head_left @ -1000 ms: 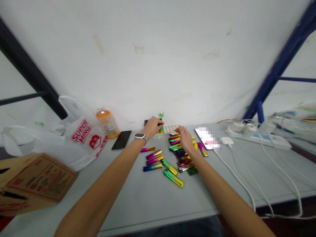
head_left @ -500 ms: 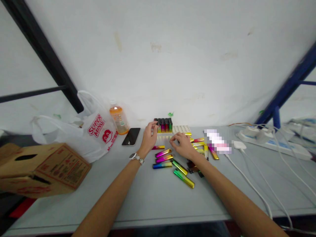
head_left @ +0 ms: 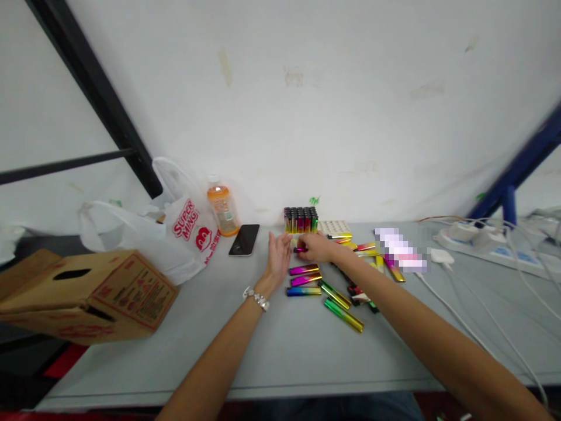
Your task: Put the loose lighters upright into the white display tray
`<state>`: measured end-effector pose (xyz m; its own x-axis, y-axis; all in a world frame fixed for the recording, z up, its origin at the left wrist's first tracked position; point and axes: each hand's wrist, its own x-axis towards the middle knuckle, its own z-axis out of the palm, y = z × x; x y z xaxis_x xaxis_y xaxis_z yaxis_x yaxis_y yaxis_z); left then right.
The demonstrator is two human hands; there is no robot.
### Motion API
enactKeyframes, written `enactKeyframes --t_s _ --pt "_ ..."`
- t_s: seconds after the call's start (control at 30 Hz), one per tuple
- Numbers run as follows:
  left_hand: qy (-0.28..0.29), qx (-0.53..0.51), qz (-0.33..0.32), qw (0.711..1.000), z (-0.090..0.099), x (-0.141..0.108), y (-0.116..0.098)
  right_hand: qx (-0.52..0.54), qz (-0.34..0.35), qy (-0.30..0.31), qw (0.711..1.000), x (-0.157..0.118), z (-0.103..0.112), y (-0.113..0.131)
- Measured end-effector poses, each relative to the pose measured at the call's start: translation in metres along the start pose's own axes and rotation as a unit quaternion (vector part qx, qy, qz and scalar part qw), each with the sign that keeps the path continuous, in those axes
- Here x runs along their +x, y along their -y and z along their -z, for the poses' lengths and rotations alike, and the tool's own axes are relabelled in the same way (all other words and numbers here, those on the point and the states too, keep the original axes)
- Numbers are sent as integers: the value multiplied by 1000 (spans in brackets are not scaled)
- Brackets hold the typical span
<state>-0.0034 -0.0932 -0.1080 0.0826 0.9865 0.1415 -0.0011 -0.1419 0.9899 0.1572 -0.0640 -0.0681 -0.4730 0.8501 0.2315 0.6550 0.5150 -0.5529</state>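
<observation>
My right hand [head_left: 319, 248] is closed with its fingertips on a magenta lighter [head_left: 299, 249], low in front of the standing lighters. My left hand [head_left: 279, 256] is open beside it, fingers stretched upward and apart from the lighter. Behind both hands, a block of lighters [head_left: 301, 220] with black tops stands upright in tight rows; its base is mostly hidden. Nearer me lie two magenta-and-gold lighters [head_left: 305, 279], a blue-and-gold lighter [head_left: 304, 291] and green-and-gold lighters [head_left: 343, 314]. More loose lighters [head_left: 366, 254] lie beyond and under my right forearm.
A pale tray with holes [head_left: 333, 227] lies right of the standing lighters. A dark phone [head_left: 244, 240], an orange drink bottle [head_left: 223, 207], a white plastic bag [head_left: 188, 234] and a cardboard box [head_left: 127, 292] are on the left. A power strip [head_left: 495, 248] and white cables are on the right.
My right hand has moved left and taken hold of the magenta lighter that was lying near the block. My left hand has come down and away from the standing lighters. The view has shifted slightly.
</observation>
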Motion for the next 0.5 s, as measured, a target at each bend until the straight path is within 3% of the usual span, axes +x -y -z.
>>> enactKeyframes --t_s 0.1,0.2,0.27,0.37,0.43,0.5 --pt "2 -15 13 1000 -4 2 0 73 0 -65 995 -16 15 -5" --pt "-21 -24 27 999 -17 10 -2 202 -1 -121 972 -37 23 -5" --pt "-37 3 12 999 -30 19 -7 300 -29 -147 942 -48 25 -2" --pt "-32 110 -82 990 -48 29 -17 432 -86 -177 880 -60 27 0" --pt "6 193 -152 969 -55 30 -22 507 -118 -156 839 -63 28 -1" --pt "52 261 -181 947 -57 23 -25 555 -154 -132 807 -64 28 -4"
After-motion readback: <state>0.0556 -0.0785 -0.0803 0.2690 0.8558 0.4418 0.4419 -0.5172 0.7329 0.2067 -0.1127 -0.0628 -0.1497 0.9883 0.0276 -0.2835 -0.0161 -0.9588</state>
